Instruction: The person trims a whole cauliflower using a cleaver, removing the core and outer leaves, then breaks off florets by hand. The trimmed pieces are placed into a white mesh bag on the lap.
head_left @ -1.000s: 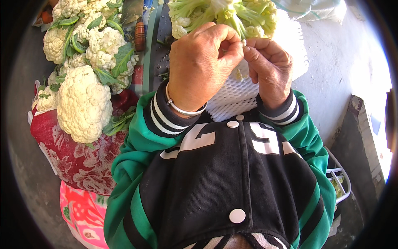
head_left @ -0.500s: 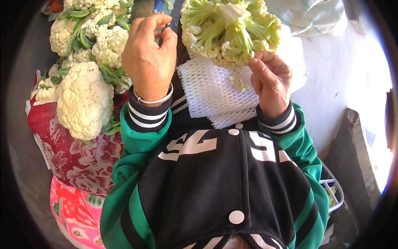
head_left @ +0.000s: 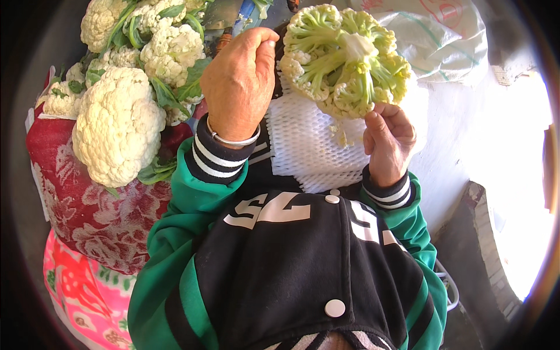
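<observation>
A cauliflower head (head_left: 344,58), its cut stem and pale green stalks turned up, is held at its near edge by my right hand (head_left: 391,137), thumb against fingers. Left of it, my left hand (head_left: 239,84) is closed with thumb and forefinger together; whatever lies in it is hidden. A bracelet (head_left: 233,140) circles that wrist. Below the cauliflower, a white foam net (head_left: 309,143) spreads over my lap, with small crumbs hanging between the two. A large whole cauliflower (head_left: 118,127) rests to the left, apart from both hands.
Several more cauliflowers (head_left: 173,54) with green leaves are heaped at the far left. Beneath them lies a red flowered cloth (head_left: 99,216), with a pink patterned cloth (head_left: 87,291) nearer. A translucent plastic bag (head_left: 434,38) lies far right, and a grey slab (head_left: 475,251) stands near right.
The cauliflower and my right hand have come slightly nearer and to the right in the picture. My left hand has shifted right, its fingers drawn closer together. The view has shifted a little.
</observation>
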Tool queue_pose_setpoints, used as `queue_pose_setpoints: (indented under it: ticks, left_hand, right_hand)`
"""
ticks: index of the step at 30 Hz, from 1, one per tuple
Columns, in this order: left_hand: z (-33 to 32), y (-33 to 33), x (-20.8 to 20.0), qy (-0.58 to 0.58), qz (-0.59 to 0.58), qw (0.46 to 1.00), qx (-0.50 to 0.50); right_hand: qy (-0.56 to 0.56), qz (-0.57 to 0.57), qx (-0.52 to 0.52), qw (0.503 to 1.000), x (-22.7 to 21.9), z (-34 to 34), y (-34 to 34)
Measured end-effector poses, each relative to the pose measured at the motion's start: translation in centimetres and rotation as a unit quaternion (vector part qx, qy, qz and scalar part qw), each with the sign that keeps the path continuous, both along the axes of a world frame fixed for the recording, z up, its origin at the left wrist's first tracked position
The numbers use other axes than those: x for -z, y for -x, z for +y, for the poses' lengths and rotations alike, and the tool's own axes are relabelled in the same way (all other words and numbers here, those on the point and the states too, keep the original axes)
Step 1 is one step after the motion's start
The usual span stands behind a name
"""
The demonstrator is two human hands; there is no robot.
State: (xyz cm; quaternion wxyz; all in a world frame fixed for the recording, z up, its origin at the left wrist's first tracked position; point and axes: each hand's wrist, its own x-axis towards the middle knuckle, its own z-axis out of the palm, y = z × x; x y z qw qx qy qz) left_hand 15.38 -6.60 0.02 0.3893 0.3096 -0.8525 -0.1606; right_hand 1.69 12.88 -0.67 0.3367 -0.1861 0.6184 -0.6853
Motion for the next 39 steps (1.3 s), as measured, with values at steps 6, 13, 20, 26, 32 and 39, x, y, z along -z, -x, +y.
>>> queue_pose_setpoints:
  ticks: [6, 13, 20, 26, 32, 39]
  left_hand:
    - [-0.4, 0.5, 0.6, -0.043, 0.023, 0.998, 0.034]
    - [-0.2, 0.8, 1.0, -0.102, 0.035, 0.991, 0.080]
    - [-0.4, 0.8, 1.1, -0.121, 0.037, 0.988, 0.093]
    - [-0.4, 1.1, 0.9, -0.114, 0.039, 0.989, 0.086]
    - [-0.4, 1.7, 0.5, -0.092, 0.046, 0.988, 0.115]
    - [1.0, 4.1, -1.3, -0.064, 0.038, 0.973, 0.220]
  right_hand:
    - [-0.021, 0.083, 0.012, 0.996, -0.2, 0.2, 0.1]
    - [0.029, 0.201, 0.111, 0.973, -1.1, -0.7, 1.4]
    - [-0.047, 0.299, 0.050, 0.952, -4.0, -3.8, 4.8]
    - [-0.065, 0.402, -0.052, 0.912, -3.2, -7.4, 5.2]
    - [-0.048, 0.304, -0.078, 0.948, -2.2, -6.4, 6.6]
    - [-0.012, 0.248, -0.090, 0.964, -1.6, -5.9, 7.4]
